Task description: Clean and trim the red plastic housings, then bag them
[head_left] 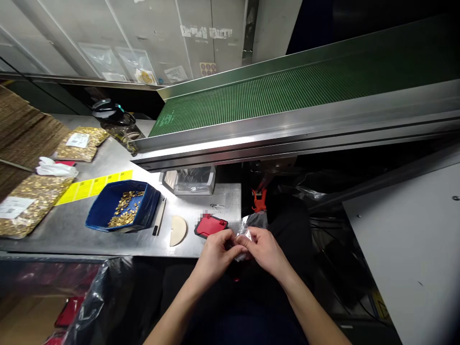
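My left hand [217, 251] and my right hand [266, 249] meet just off the front right corner of the metal table. Between them they pinch a clear plastic bag [247, 233], thumbs close together. Whether anything is inside the bag is hidden by my fingers. Right beside my left hand lies a red and black flat item [211, 225] on the table. A pale half-round piece [178, 231] rests to its left, and a slim knife-like tool [159, 217] lies farther left. Some small metal pieces [217, 206] sit behind the red item.
A blue bin [153, 206] holds small brass-coloured parts. Bags of similar parts [39, 199] lie at left, near a yellow label strip [95, 186]. A green conveyor [251, 96] crosses above the table's back. An orange-handled tool [259, 199] and a plastic-lined box [97, 297] are nearby.
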A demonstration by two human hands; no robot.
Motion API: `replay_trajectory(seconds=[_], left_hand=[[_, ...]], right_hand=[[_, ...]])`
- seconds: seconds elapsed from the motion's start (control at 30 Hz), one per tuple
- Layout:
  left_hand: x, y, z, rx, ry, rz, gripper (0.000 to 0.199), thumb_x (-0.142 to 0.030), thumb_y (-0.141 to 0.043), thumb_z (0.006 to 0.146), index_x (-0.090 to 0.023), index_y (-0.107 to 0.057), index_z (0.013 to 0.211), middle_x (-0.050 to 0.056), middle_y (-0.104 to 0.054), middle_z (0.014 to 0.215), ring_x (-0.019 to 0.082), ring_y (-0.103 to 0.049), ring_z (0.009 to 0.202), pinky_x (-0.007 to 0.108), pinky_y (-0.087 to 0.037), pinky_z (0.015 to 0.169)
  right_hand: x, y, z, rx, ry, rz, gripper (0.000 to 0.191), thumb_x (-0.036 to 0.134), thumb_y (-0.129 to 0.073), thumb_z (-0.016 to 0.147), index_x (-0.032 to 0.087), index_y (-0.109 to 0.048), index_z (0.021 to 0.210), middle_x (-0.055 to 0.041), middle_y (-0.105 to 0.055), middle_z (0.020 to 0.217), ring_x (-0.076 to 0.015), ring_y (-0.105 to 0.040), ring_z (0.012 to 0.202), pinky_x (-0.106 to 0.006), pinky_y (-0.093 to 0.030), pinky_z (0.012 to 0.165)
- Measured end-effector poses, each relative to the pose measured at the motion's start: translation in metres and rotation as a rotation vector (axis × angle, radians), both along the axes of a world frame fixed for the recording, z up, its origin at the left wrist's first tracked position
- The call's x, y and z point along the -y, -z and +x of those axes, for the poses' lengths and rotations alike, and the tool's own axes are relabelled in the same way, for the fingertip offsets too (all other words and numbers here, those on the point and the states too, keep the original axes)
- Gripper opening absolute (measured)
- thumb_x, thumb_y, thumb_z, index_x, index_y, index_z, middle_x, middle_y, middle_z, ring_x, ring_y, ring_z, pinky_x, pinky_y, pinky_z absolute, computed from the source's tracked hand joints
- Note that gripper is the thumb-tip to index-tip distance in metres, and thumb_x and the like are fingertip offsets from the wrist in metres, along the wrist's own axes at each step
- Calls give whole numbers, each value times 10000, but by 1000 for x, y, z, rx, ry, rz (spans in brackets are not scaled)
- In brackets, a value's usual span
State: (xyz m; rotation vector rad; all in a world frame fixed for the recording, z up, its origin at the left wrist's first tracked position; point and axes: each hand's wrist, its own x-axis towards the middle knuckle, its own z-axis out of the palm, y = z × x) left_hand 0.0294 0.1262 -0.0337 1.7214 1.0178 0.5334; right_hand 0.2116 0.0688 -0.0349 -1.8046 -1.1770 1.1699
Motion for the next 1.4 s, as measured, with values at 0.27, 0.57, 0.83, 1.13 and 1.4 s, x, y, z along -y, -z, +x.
replay_trajectory(seconds=[0.27,0.57,0.83,1.13,1.4], left_hand=[[-4,4,-4,-43,-197,166,269,-32,-548,781,-223,-562,970,-1,-610,937,167,-582,830,267,-454,743],[12,-10,-31,-75,-380,222,148,-71,-505,837,-214,-536,858,-25,-506,759,144,-485,658,254,-385,634],[85,19,-104,54,-200,-666,263,-330,-701,843,-192,-481,804,-57,-416,705,102,-382,606,208,-310,538],[110,43,-131,97,-554,-704,498,-623,-753,818,-191,-504,817,-88,-422,580,60,-331,451,169,-281,426],[95,40,-109,-86,-568,-391,499,-598,-577,962,-174,-554,701,-26,-510,578,114,-440,543,213,-319,517]], right_hand=[[4,-23,-18,250,-56,47,376,311,-597,921,198,-354,656,51,-394,614,-117,-350,578,-283,-217,599],[9,-16,-39,701,-193,44,145,92,-556,859,233,-562,890,-27,-640,909,-189,-570,785,-294,-304,646],[-7,-5,-46,-106,-545,-177,310,321,-875,676,248,-670,896,46,-689,838,-132,-631,728,-215,-447,642],[-28,70,-62,-396,54,-264,528,629,-668,853,162,-640,1097,-77,-726,940,-164,-681,733,-251,-517,581],[-16,42,-55,-471,154,-99,509,564,-755,810,165,-680,1118,-81,-751,984,-145,-617,701,-248,-464,569]])
